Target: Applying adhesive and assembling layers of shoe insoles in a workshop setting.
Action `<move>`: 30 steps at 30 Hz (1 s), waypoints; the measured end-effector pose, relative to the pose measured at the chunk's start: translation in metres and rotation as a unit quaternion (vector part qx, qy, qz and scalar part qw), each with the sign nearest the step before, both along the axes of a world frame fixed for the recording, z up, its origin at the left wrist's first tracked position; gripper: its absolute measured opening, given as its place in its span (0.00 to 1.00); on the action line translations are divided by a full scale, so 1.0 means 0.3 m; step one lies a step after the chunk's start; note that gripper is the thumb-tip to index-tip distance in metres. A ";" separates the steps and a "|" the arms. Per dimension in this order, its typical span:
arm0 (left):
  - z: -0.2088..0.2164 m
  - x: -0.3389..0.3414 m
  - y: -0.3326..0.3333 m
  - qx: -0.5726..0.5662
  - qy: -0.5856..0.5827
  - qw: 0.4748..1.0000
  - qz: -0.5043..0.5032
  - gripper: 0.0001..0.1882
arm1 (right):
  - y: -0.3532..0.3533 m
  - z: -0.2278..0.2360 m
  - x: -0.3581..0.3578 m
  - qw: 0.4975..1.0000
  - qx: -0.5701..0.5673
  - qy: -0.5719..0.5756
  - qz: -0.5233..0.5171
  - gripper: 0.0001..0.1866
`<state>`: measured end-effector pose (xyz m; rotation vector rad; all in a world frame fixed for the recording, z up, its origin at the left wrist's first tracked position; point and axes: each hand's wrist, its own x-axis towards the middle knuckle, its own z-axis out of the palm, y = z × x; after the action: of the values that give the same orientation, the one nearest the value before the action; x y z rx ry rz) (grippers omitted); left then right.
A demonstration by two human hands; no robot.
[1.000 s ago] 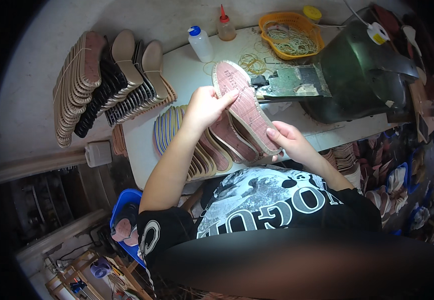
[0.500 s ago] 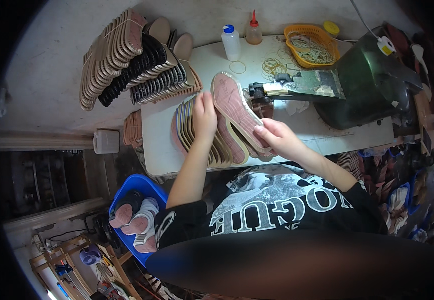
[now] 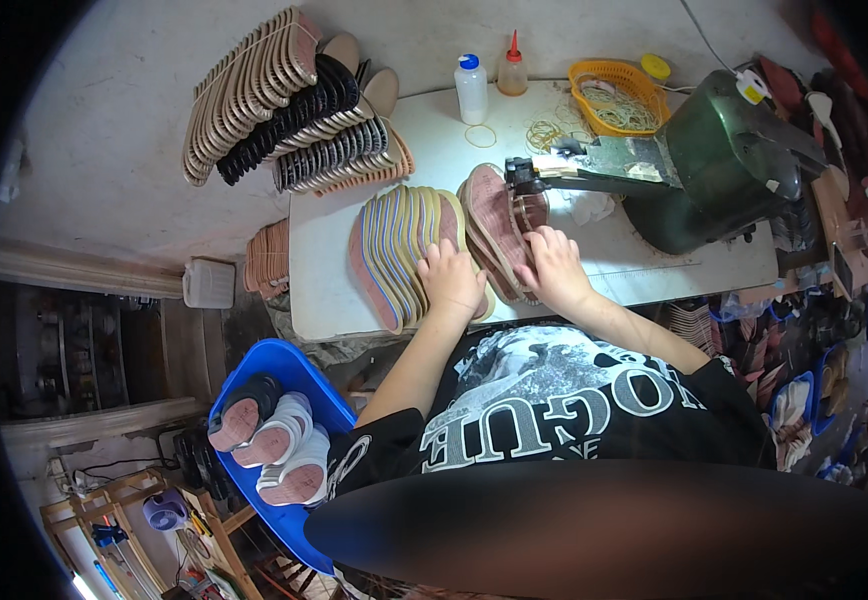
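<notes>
Hands (image 3: 451, 281) touch insoles (image 3: 394, 250) before a black shirt (image 3: 554, 375) with large pale lettering (image 3: 454, 442).

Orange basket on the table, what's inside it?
The basket holds a tangled heap of thin, pale bands. They cover its bottom, so anything underneath can't be seen.

Footwear workshop, as shown by a white tabletop (image 3: 321, 280) bearing pink-and-yellow, sole-shaped pieces (image 3: 394, 255) by its near left corner, a dark green, curved machine (image 3: 729, 165) toward its right edge, and an orange plastic basket (image 3: 609, 125) of thin pale bands (image 3: 626, 112) at its far edge.
</notes>
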<state>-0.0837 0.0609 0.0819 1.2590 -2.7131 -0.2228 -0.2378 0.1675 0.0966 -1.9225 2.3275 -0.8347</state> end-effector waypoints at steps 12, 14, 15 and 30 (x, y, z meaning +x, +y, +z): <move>-0.025 0.025 0.009 -0.019 0.014 0.999 -0.038 0.11 | -0.066 -0.056 0.038 0.925 0.125 -0.278 0.228 0.08; -0.030 0.030 -0.005 0.040 0.104 0.993 -0.043 0.09 | -0.088 -0.043 0.035 0.918 0.128 -0.320 0.198 0.09; -0.043 0.035 -0.013 0.052 0.165 0.984 -0.031 0.08 | -0.098 -0.032 0.034 0.908 0.131 -0.360 0.168 0.11; 0.099 0.032 0.002 0.032 0.636 0.768 0.069 0.10 | -0.089 0.158 0.029 0.783 0.073 -0.602 0.138 0.19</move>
<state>-0.0741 0.0614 0.1116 0.7796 -1.4164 -0.7983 -0.2290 0.1409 0.1441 -1.0089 1.2249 -1.2482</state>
